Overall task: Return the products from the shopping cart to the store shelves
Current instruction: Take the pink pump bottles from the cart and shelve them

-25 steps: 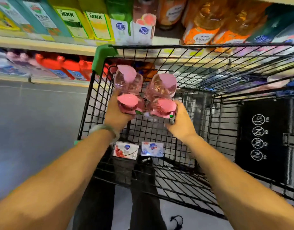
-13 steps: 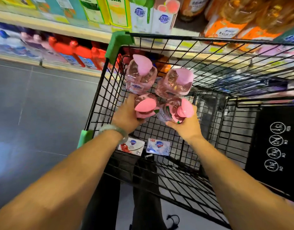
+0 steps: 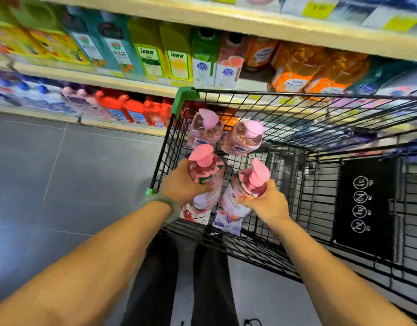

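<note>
**Two pink soap bottles held over the cart**

The left hand (image 3: pixel 181 184) is wrapped tight around a pink pump bottle (image 3: pixel 206 175). The right hand (image 3: pixel 266 203) is wrapped tight around a second pink pump bottle (image 3: pixel 246 187). Both bottles are up inside the black wire shopping cart (image 3: pixel 320 184), near its left side, and they lean a little toward each other. A pale green wristband (image 3: pixel 165 203) sits on the left wrist.

Two more pink pump bottles (image 3: pixel 242 137) stand side by side in the cart's far left corner, just past the held ones. Two small flat soap packs (image 3: pixel 226 222) lie on the cart floor under the hands.

Behind the cart are store shelves (image 3: pixel 97 78). The middle shelf has yellow, green and orange bottles. The lower shelf has red bottles (image 3: pixel 132 109). The floor (image 3: pixel 61 172) is grey tile.
</note>
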Tool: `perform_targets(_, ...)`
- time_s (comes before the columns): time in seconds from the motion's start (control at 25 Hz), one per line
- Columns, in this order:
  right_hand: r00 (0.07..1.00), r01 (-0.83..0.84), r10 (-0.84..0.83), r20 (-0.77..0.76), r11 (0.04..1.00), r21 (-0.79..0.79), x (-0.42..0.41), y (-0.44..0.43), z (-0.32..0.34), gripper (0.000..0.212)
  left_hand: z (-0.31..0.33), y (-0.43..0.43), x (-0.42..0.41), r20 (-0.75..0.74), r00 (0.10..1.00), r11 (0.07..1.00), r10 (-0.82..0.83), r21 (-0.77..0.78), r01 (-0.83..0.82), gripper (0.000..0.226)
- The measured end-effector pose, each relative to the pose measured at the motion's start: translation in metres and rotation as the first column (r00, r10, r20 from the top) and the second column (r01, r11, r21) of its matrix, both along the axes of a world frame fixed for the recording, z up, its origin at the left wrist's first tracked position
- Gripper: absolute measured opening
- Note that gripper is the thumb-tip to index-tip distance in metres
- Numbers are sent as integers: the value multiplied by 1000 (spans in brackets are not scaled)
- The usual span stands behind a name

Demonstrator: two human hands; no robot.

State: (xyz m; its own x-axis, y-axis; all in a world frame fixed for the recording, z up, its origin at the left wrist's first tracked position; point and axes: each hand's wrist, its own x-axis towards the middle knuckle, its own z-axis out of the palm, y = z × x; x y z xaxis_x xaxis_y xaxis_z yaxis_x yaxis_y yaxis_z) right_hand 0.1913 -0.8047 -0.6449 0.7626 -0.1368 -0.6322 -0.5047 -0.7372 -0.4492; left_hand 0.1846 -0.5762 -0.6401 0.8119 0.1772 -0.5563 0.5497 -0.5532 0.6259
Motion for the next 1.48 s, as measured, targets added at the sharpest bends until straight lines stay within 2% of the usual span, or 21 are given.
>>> perform_targets(0.08, 999, -14, 15, 30, 1000, -6, 3, 0, 35, 77, 30, 8, 3, 1, 999, 999, 48, -26, -48, 79)
perform_targets(0.24, 996, 37, -34, 85, 999, -31, 22, 5, 115, 81, 107, 31, 15, 63, 997, 998, 45, 30, -46, 75)
perform_targets(0.36, 991, 30, -18, 133, 995, -94, 42, 11, 169, 87, 165, 38, 28, 140, 987, 988, -80, 142, 60, 75)
perform_targets(0.52, 958, -22, 51, 281, 994, -106, 57, 19, 247, 90, 251, 29, 37, 236, 937, 935, -257, 305, 179, 80)
perform_targets(0.68, 905, -111, 154, 397, 985, -130, 69, 30, 302, 94, 304, 11, 28, 296, 834, 801, -466, 542, 255, 82)
perform_targets(0.8, 874, -154, 209, 438, 975, -159, 77, 33, 336, 89, 329, 6, 22, 309, 832, 773, -460, 600, 204, 86)
perform_targets(0.92, 843, -172, 250, 476, 964, -201, 82, 33, 372, 86, 355, 5, 21, 387, 852, 844, -352, 525, 110, 85)
perform_targets(1.04, 817, -214, 286, 501, 957, -197, 86, 34, 397, 89, 379, 7, 20, 445, 848, 872, -288, 488, 40, 80)
perform_targets(1.16, 812, -235, 259, 522, 965, -114, 92, 36, 420, 86, 393, 20, 26, 507, 841, 912, -191, 408, -39, 79)
perform_targets(1.28, 821, -240, 168, 546, 969, 61, 100, 44, 446, 75, 410, 44, 39, 593, 805, 976, -2, 177, -129, 64)
perform_targets(1.4, 841, -245, 77, 536, 936, 251, 106, 59, 470, 58, 426, 75, 58, 615, 757, 972, 223, -204, -120, 44)
perform_targets(1.48, 844, -244, 37, 535, 915, 321, 113, 74, 488, 46, 438, 96, 70, 641, 732, 958, 232, -279, -59, 51)
